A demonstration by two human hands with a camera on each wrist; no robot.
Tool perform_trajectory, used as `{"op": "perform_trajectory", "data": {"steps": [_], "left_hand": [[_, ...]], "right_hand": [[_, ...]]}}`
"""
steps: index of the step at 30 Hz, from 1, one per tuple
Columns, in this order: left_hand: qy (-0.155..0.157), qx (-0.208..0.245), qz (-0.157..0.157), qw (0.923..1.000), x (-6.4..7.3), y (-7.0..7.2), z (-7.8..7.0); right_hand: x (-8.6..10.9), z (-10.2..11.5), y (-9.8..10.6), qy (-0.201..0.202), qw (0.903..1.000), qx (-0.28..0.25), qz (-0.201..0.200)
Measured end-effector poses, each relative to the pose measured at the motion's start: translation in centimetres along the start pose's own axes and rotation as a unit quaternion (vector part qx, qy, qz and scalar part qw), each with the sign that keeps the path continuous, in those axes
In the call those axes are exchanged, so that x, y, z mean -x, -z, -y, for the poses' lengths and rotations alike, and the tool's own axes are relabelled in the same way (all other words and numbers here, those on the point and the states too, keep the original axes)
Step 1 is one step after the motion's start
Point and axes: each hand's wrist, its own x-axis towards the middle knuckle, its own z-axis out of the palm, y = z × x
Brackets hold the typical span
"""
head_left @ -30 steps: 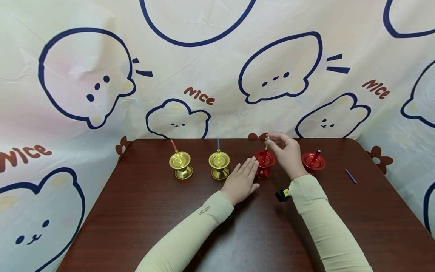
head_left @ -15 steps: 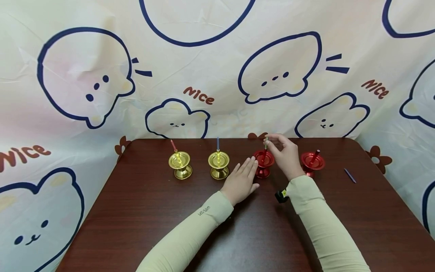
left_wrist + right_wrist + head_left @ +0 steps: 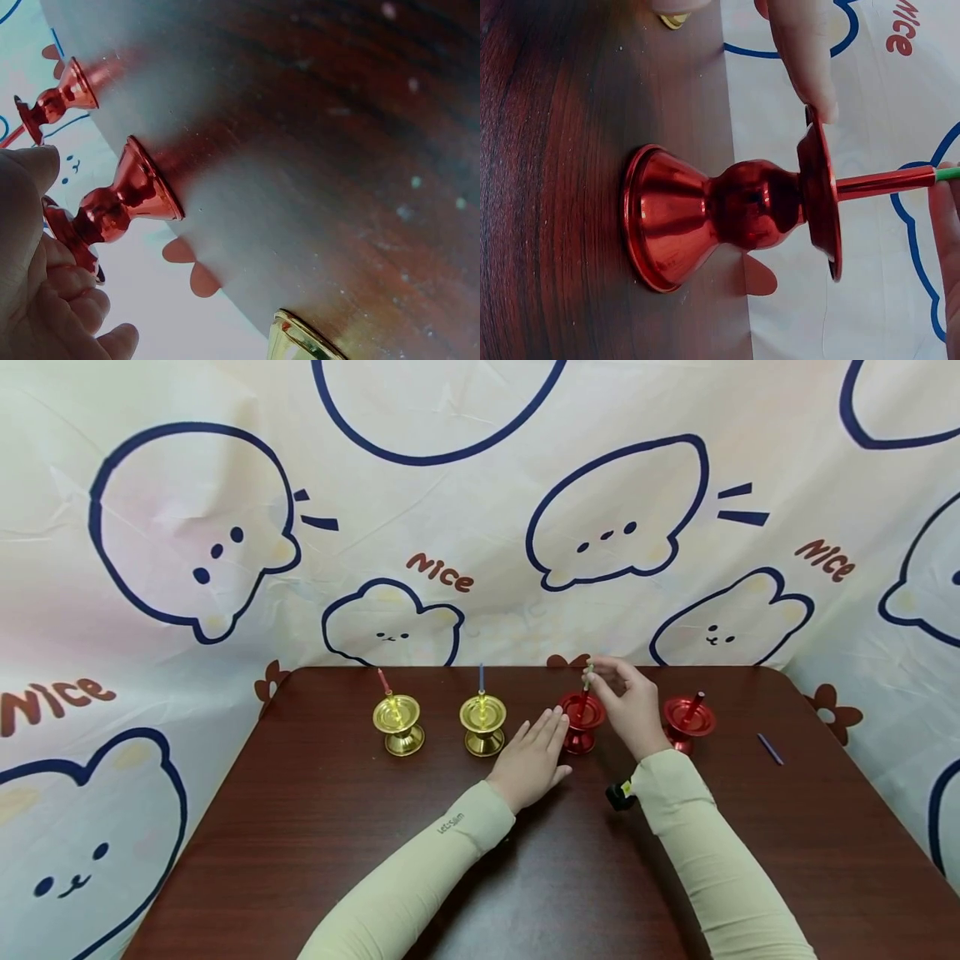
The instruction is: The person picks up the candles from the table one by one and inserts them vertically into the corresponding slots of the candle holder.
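A green candle (image 3: 949, 174) meets the top of the thin red tube on a red candle holder (image 3: 757, 204). My right hand (image 3: 633, 706) pinches that candle between thumb and fingertips, above the holder's dish. With fingers straight, my left hand (image 3: 531, 760) touches the left rim of the same dish; in the right wrist view one fingertip (image 3: 821, 105) rests at the rim. The holder stands upright on the table. How deep the candle sits in the tube is hard to tell.
Two gold candle holders stand to the left, one with a red candle (image 3: 384, 681), one with a blue candle (image 3: 482, 678). Another red candle holder (image 3: 690, 717) is right of my right hand. A purple candle (image 3: 770, 749) lies on the brown table (image 3: 300, 827) farther right.
My right hand has shifted very slightly, still pinching the green candle at the tube. The left hand stays at the dish's rim.
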Motion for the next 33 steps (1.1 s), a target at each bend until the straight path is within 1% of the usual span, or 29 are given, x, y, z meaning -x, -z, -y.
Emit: {"op": "perform_trajectory", "data": {"steps": [5, 9, 14, 16, 21, 23, 27, 30, 33], "left_hand": [[0.003, -0.011, -0.005, 0.9999, -0.1, 0.2, 0.3], [0.006, -0.017, -0.008, 0.9998, 0.0, 0.1, 0.4], [0.009, -0.009, -0.008, 0.9999, 0.4, -0.2, 0.5], [0.01, -0.01, -0.008, 0.9999, 0.5, -0.1, 0.4], [0.009, -0.024, -0.019, 0.9995, 0.3, 0.0, 0.3], [0.005, -0.023, -0.021, 0.9995, 0.2, -0.1, 0.2], [0.001, -0.017, -0.021, 0.9996, 0.1, -0.2, 0.0], [0.001, -0.017, -0.02, 0.9996, 0.2, -0.3, 0.0], [-0.004, -0.021, -0.023, 0.9995, 0.3, -0.3, 0.0]], "right_hand": [[-0.4, 0.0, -0.2, 0.001, 0.9998, -0.017, 0.003], [-0.4, 0.2, -0.5, -0.013, 0.9994, -0.031, 0.001], [0.0, 0.4, -0.7, -0.038, 0.9991, -0.017, 0.009], [0.1, 0.5, -0.7, -0.04, 0.9991, -0.011, 0.008], [0.2, 0.8, 0.0, -0.032, 0.9994, 0.003, -0.017], [0.5, 1.0, 0.5, -0.026, 0.9991, 0.015, -0.029], [1.7, 1.1, 1.6, -0.014, 0.9978, 0.045, -0.047], [2.6, 1.1, 2.4, 0.0, 0.9966, 0.053, -0.064], [3.3, 1.0, 3.4, 0.019, 0.9942, 0.057, -0.089]]}}
